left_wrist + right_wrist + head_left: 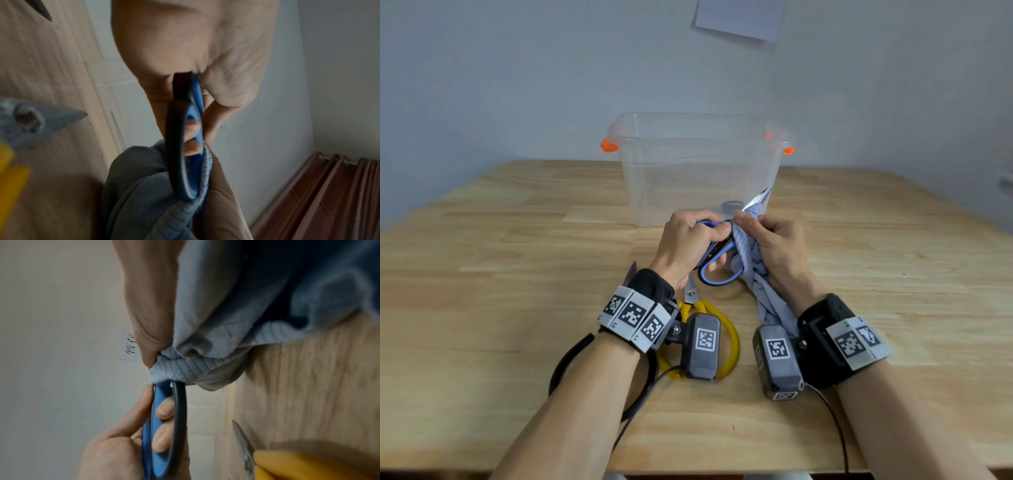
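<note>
Head view: left hand (pixel 685 246) grips blue-handled scissors (pixel 714 253), right hand (pixel 780 250) clutches bunched light-blue cloth (pixel 767 298) against the blades, over the table (pixel 517 257).

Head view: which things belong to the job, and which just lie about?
In use:
blue-and-black-handled scissors, gripped by the left hand
light blue ribbed cloth, held by the right hand

Lying about:
yellow-handled scissors on the wooden table
clear plastic bin with orange latches

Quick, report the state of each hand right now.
Left hand: closed round the handles of the blue-and-black plastic-handled scissors.
Right hand: closed on the bunched light-blue ribbed cloth, held against the scissors.
</note>
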Demonstrator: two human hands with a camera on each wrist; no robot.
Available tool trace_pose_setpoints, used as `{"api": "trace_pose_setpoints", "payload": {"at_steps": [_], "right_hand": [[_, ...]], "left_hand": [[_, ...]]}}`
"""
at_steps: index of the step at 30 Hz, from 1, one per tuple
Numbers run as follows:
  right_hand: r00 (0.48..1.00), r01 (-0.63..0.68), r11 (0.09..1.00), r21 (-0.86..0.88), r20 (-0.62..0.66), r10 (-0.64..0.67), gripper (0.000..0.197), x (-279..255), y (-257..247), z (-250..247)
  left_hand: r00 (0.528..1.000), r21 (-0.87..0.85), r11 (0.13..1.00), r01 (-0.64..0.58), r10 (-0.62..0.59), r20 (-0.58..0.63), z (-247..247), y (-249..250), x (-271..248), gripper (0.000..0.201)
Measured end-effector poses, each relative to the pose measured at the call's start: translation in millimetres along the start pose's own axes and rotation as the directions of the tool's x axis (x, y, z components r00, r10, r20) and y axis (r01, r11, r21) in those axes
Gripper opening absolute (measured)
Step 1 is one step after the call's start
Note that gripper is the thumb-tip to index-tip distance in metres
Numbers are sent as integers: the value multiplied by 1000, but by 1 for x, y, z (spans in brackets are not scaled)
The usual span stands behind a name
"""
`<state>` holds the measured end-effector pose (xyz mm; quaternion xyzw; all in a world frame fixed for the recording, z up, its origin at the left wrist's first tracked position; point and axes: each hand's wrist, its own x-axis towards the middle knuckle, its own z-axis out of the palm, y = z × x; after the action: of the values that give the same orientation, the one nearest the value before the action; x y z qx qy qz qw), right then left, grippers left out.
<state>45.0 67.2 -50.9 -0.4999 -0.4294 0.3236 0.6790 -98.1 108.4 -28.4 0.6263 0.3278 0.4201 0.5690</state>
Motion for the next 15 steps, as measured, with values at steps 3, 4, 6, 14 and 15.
{"api": "trace_pose_setpoints", "payload": {"at_steps": [3,4,6,14,15], "right_hand": [[999,15,1000,-19,-46,-16,50,0,0,2],[998,19,1000,-20,-58,-20,51,0,0,2],[997,20,1000,-11,-76,-21,56,-1,-1,3],[998,-10,1000,26,-57,12,76,-1,-1,2],[999,-25,999,29,-34,26,69,-2,-1,1]], "left_hand": [[1000,11,1000,-4,4,10,0,-1,0,16],[1000,15,1000,-5,5,10,0,-1,-1,16],[1000,21,1000,-8,7,14,1,-1,-1,17],[1000,15,1000,-2,2,-6,3,0,-3,15],[1000,11,1000,0,0,-14,2,0,-3,15]]}}
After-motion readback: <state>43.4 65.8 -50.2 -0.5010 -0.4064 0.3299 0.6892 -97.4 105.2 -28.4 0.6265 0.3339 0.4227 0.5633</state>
